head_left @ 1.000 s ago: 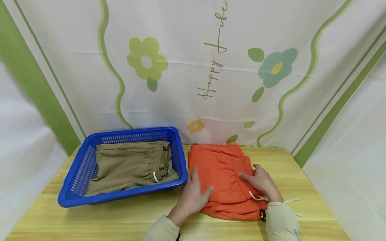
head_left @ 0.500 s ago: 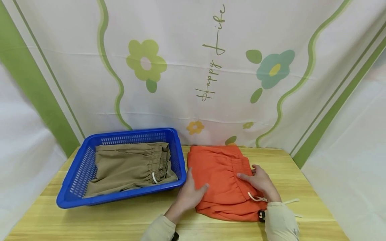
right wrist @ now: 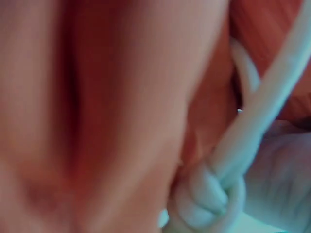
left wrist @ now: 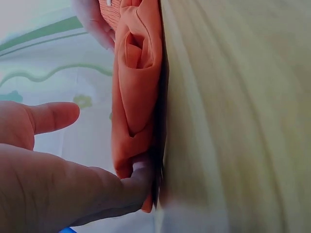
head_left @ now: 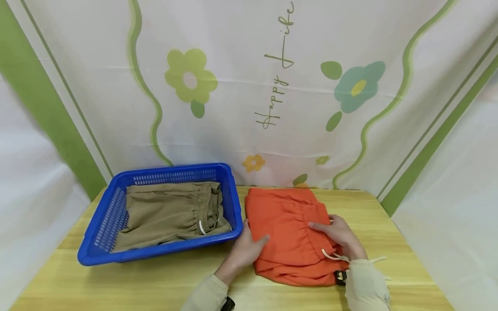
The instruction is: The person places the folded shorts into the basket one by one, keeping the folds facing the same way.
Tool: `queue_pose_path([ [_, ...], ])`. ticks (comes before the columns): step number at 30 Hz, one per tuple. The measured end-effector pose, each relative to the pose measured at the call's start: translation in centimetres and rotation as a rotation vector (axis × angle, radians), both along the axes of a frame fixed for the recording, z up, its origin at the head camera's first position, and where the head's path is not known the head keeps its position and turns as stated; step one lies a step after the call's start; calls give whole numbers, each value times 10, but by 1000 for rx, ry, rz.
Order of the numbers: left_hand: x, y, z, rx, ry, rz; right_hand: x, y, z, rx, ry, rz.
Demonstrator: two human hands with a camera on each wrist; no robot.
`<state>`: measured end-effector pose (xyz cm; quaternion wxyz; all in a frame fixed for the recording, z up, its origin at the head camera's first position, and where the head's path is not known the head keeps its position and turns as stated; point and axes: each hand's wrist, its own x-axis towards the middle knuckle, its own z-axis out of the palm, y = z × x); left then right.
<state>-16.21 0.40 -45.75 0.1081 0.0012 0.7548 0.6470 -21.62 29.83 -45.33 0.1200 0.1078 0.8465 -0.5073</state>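
Folded orange drawstring pants [head_left: 284,233] lie on the wooden table, their elastic waistband facing right. My left hand [head_left: 245,248] is at their left edge; in the left wrist view its fingers [left wrist: 121,187] reach under the folded cloth while its thumb [left wrist: 58,116] stands apart from it. On the other side, my right hand [head_left: 338,235] holds the waistband, thumb on top and the other fingers mostly hidden beyond the edge. A knotted white drawstring [right wrist: 209,199] hangs close by that hand in the right wrist view, where blurred fingers fill the left part.
A blue plastic basket [head_left: 229,185] stands left of the orange pants, close to my left hand. Folded khaki pants [head_left: 167,211] with a white cord lie inside it. Behind the table [head_left: 155,289] hangs a white curtain [head_left: 233,108] with printed flowers.
My left hand has moved slightly left and its fingers have slid in under the left edge of the orange pants. The right hand has stayed at the waistband.
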Motion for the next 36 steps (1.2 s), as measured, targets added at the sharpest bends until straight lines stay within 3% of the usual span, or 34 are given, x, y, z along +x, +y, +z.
queue_pose_path([
  [6, -8, 2, 3, 71, -20, -11, -3, 4, 5, -55, -57, -2],
  [13, -7, 3, 2, 155, -35, -45, -5, 6, 6, -197, -90, 54],
  [28, -2, 3, -5, 164, -93, -76, -3, 13, -4, -307, -123, 180],
  [36, -1, 4, -8, 193, -44, -116, -1, 14, -5, -360, -148, 245],
])
